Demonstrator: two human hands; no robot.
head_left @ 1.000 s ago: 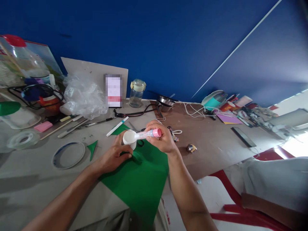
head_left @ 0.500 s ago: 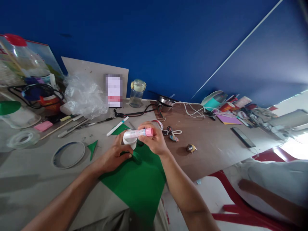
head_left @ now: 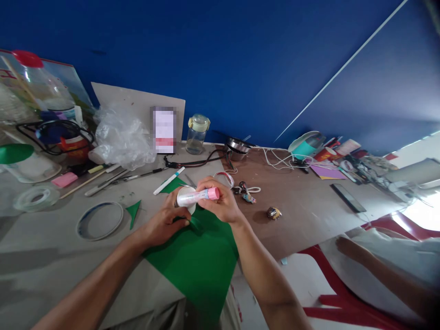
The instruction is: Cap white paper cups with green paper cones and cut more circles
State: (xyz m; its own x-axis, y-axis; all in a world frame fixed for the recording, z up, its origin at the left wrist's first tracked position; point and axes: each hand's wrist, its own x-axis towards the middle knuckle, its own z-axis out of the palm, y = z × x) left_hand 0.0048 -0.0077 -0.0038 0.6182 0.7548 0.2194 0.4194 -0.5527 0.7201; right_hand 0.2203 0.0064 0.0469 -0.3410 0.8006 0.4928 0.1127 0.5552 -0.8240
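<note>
Well, the right hand (head_left: pixel 218 201) is clenched around a pink-capped glue stick (head_left: pixel 194 197), held across the top of a white cup (head_left: pixel 183 190), while the left hand (head_left: pixel 163 219), curled against that cup, pinches a fold of green card (head_left: pixel 195 263) lying on the surface (head_left: pixel 41 238).

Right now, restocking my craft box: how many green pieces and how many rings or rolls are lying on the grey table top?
Green sheet: 1
Small green triangles: 2
Blue-edged ring: 1
Clear tape roll: 1
Total: 5
</note>
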